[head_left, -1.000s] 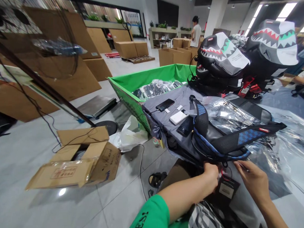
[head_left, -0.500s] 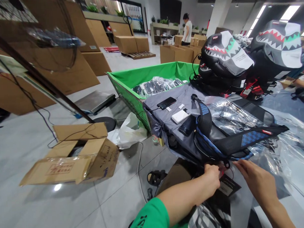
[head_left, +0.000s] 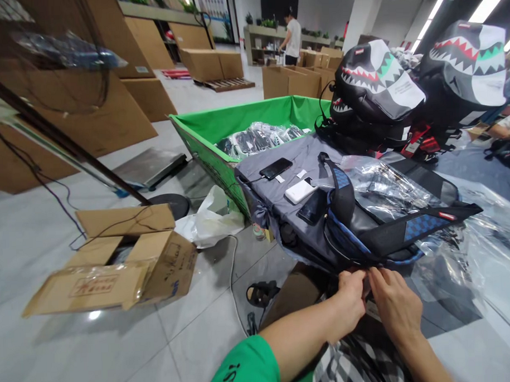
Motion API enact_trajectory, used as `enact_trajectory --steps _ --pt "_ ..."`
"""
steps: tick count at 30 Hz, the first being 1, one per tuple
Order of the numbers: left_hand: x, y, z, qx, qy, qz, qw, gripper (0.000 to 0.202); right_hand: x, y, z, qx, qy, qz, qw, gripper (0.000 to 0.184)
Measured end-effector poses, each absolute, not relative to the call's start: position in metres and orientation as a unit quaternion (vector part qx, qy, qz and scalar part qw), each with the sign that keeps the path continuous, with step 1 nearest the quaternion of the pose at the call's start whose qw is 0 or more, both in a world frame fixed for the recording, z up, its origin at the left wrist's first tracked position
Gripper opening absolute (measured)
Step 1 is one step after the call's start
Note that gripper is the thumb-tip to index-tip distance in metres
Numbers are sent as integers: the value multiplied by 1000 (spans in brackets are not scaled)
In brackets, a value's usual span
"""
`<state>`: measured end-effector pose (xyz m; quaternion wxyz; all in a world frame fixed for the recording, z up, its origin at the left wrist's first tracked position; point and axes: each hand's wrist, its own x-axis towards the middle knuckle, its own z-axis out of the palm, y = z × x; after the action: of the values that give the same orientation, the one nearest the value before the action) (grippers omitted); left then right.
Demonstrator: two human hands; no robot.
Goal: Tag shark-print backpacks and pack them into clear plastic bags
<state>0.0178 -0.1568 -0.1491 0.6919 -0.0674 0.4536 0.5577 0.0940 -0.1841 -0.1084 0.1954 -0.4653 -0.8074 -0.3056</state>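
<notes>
A black backpack (head_left: 365,240) with blue-checked shoulder straps lies at the near edge of the cloth-covered table, partly under clear plastic wrapping (head_left: 388,178). Both hands meet just below its near edge. My left hand (head_left: 350,302) is closed, its fingertips at the bag's lower rim. Beside it, almost touching, my right hand (head_left: 396,306) is closed too, with fingers bent downward. What they pinch is hidden behind the fingers. A dark tag (head_left: 373,309) shows only in part between the hands.
On the grey cloth (head_left: 263,199) lie a phone (head_left: 276,168), a white power bank (head_left: 299,191) and a dark phone (head_left: 312,207). Shark-mouth backpacks (head_left: 381,86) stand behind. A green bin (head_left: 203,159) and an opened carton (head_left: 128,273) are left. A person (head_left: 291,39) stands far back.
My right hand has moved left, up against my left hand. The tag that hung between them is now mostly covered. The view has shifted slightly.
</notes>
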Motion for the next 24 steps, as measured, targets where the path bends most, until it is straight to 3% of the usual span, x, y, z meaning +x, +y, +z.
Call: enact_trajectory --steps 15,24 --pt "24 -167 -150 29 552 570 608 25 111 -196 -135 -489 -764 -171 384 17" --pt "16 -175 -150 99 546 606 570 37 102 -173 -146 -553 -717 -290 310 20"
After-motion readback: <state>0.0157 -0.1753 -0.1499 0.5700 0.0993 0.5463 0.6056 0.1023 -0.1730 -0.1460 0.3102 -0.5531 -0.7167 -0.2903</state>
